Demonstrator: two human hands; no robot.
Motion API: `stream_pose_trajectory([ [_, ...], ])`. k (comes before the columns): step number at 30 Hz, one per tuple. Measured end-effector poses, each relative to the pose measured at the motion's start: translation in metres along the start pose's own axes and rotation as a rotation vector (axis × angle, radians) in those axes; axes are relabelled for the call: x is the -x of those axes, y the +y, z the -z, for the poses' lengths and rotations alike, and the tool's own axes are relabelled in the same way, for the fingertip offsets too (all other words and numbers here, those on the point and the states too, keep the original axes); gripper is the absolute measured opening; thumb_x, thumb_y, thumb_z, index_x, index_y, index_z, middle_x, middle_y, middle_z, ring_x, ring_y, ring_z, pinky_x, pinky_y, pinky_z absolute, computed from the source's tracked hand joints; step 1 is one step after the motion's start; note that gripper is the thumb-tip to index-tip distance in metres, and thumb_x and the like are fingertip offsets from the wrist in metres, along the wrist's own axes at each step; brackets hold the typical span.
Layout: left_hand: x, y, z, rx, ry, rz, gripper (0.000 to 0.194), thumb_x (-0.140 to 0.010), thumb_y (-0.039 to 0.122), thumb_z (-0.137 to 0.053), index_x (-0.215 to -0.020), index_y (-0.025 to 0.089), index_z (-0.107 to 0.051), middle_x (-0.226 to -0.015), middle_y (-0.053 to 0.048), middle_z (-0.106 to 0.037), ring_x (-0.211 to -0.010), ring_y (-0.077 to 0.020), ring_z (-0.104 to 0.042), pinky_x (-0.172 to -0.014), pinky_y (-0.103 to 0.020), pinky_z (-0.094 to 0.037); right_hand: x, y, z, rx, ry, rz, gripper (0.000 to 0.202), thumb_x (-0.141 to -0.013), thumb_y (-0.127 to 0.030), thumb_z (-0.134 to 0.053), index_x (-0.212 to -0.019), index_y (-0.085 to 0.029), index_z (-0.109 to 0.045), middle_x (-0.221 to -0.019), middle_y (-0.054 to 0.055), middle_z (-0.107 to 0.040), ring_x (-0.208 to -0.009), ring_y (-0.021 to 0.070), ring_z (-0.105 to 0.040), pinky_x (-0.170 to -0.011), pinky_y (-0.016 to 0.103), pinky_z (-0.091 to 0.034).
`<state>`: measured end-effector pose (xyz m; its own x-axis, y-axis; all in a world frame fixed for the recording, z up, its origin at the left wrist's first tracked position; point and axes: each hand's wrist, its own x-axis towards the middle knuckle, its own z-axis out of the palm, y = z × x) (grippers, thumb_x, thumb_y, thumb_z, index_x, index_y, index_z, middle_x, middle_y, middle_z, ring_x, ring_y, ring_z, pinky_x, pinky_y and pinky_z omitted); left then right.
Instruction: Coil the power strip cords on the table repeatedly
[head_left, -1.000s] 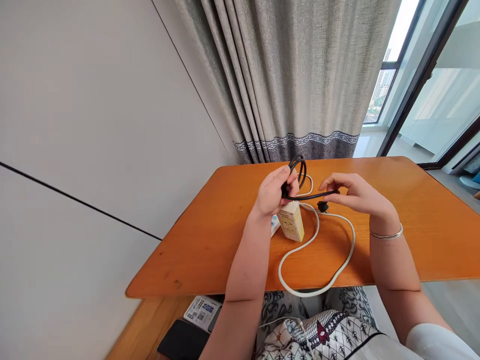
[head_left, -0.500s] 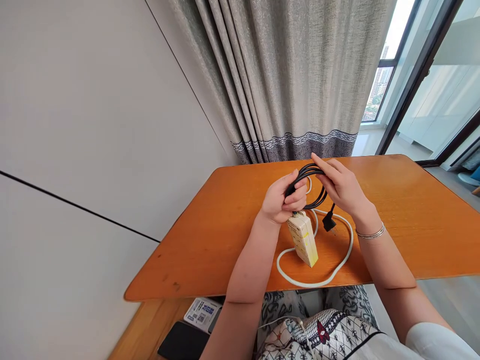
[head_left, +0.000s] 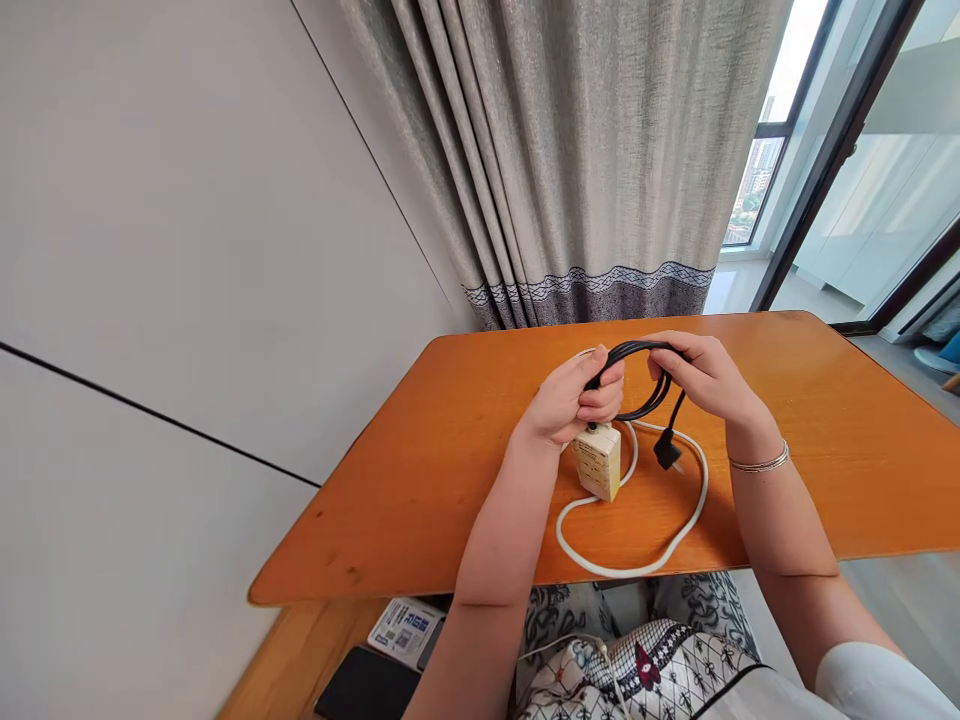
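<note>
A black power cord (head_left: pixel 636 348), looped into a coil, runs between my two hands above the table. My left hand (head_left: pixel 576 396) is closed around the coil's left side. Just under that hand hangs a yellowed white power strip (head_left: pixel 599 462), tilted over the tabletop. With thumb and fingers pinched, my right hand (head_left: pixel 697 372) grips the coil's right end. From there the cord's black plug (head_left: pixel 667 450) dangles, its prongs pointing down. A white cable (head_left: pixel 703 500) lies in a wide loop on the table below; part of it passes behind the power strip.
The orange wooden table (head_left: pixel 420 480) has its near edge at my lap. Below its left front lie a black flat object (head_left: pixel 366 684) and a white printed box (head_left: pixel 405 630). A grey curtain (head_left: pixel 600 150) hangs behind, with a pale wall panel (head_left: pixel 187 250) to the left.
My right hand has shifted right and slightly down, stretching the coil wider. The power strip has swung up and turned, and the plug has moved right with the cord.
</note>
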<state>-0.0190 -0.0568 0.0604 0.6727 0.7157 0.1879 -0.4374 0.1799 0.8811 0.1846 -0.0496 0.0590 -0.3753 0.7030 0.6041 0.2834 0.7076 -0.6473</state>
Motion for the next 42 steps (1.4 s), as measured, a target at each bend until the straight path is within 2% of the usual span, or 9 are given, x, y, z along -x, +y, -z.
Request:
stream_pose_trajectory([
  [6, 0.001, -0.001, -0.002, -0.023, 0.007, -0.013, 0.048, -0.099, 0.047, -0.053, -0.062, 0.016, -0.045, -0.04, 0.011, -0.023, -0.033, -0.0021, -0.014, -0.037, -0.013, -0.02, -0.003, 0.005, -0.001, -0.234, -0.072, -0.104, 0.033, -0.094, -0.044, -0.058, -0.076, -0.017, -0.061, -0.065, -0.002, -0.055, -0.052, 0.0069, -0.039, -0.048, 0.022, -0.032],
  [12, 0.003, 0.01, -0.011, 0.186, 0.238, -0.017, 0.053, -0.105, 0.045, -0.035, -0.059, 0.02, -0.03, -0.042, 0.011, -0.013, -0.033, -0.0042, -0.008, -0.035, -0.015, -0.02, -0.008, 0.024, -0.014, -0.384, -0.031, -0.207, 0.047, -0.088, -0.059, -0.062, -0.103, -0.015, -0.069, -0.073, -0.001, -0.06, -0.055, 0.0079, -0.046, -0.05, 0.022, -0.039],
  [17, 0.011, 0.028, -0.011, 0.252, 0.506, -0.284, 0.049, -0.107, 0.043, -0.033, -0.063, 0.021, -0.026, -0.046, 0.01, -0.01, -0.034, -0.0065, -0.009, -0.036, -0.016, -0.02, -0.007, 0.033, -0.019, -0.169, -0.252, -0.225, 0.048, -0.093, -0.045, -0.059, -0.13, -0.014, -0.06, -0.087, 0.004, -0.069, -0.082, 0.0164, -0.065, -0.081, 0.034, -0.054],
  [21, 0.015, 0.037, -0.007, 0.195, 0.65, -0.467, 0.047, -0.106, 0.042, -0.038, -0.065, 0.021, -0.028, -0.046, 0.009, -0.013, -0.035, -0.0068, -0.013, -0.037, -0.017, -0.022, -0.005, 0.03, -0.028, 0.119, -0.468, -0.236, 0.047, -0.095, -0.032, -0.057, -0.138, -0.014, -0.053, -0.096, 0.006, -0.071, -0.084, 0.0177, -0.066, -0.081, 0.035, -0.054],
  [24, 0.012, 0.036, -0.001, 0.162, 0.708, -0.56, 0.047, -0.104, 0.045, -0.043, -0.065, 0.021, -0.03, -0.045, 0.009, -0.016, -0.034, -0.0064, -0.015, -0.037, -0.017, -0.022, -0.002, 0.02, -0.04, 0.389, -0.483, -0.255, 0.043, -0.096, -0.03, -0.058, -0.135, -0.012, -0.053, -0.103, 0.011, -0.07, -0.09, 0.0212, -0.067, -0.081, 0.034, -0.053],
  [28, 0.007, 0.03, 0.004, 0.118, 0.73, -0.62, 0.048, -0.1, 0.05, -0.051, -0.066, 0.021, -0.033, -0.044, 0.009, -0.022, -0.035, -0.0063, -0.022, -0.037, -0.019, -0.023, 0.003, -0.004, -0.054, 0.856, -0.416, -0.347, 0.052, -0.1, -0.017, -0.042, -0.15, -0.006, -0.038, -0.122, 0.022, -0.064, -0.097, 0.0274, -0.071, -0.078, 0.036, -0.054],
  [31, 0.004, 0.025, 0.003, 0.062, 0.735, -0.584, 0.05, -0.098, 0.052, -0.054, -0.065, 0.021, -0.033, -0.044, 0.008, -0.026, -0.036, -0.006, -0.027, -0.039, -0.019, -0.025, 0.006, -0.019, -0.056, 1.029, -0.443, -0.403, 0.062, -0.099, -0.013, -0.039, -0.159, -0.009, -0.026, -0.115, 0.022, -0.066, -0.089, 0.0264, -0.073, -0.07, 0.032, -0.053],
  [37, 0.002, 0.017, -0.002, -0.058, 0.678, -0.487, 0.05, -0.098, 0.048, -0.055, -0.061, 0.02, -0.036, -0.041, 0.006, -0.034, -0.037, -0.0068, -0.032, -0.04, -0.018, -0.027, 0.003, -0.028, -0.052, 1.037, -0.276, -0.396, 0.055, -0.102, -0.029, -0.044, -0.155, -0.015, -0.04, -0.109, 0.018, -0.069, -0.088, 0.0275, -0.073, -0.066, 0.032, -0.053],
  [42, -0.002, 0.003, 0.0, -0.087, 0.578, -0.416, 0.047, -0.095, 0.048, -0.059, -0.062, 0.02, -0.041, -0.044, 0.005, -0.043, -0.04, -0.0087, -0.041, -0.043, -0.019, -0.033, 0.01, -0.037, -0.051, 0.918, -0.449, -0.285, 0.061, -0.091, -0.036, -0.065, -0.146, -0.014, -0.05, -0.114, 0.016, -0.066, -0.087, 0.0289, -0.072, -0.066, 0.035, -0.053],
])
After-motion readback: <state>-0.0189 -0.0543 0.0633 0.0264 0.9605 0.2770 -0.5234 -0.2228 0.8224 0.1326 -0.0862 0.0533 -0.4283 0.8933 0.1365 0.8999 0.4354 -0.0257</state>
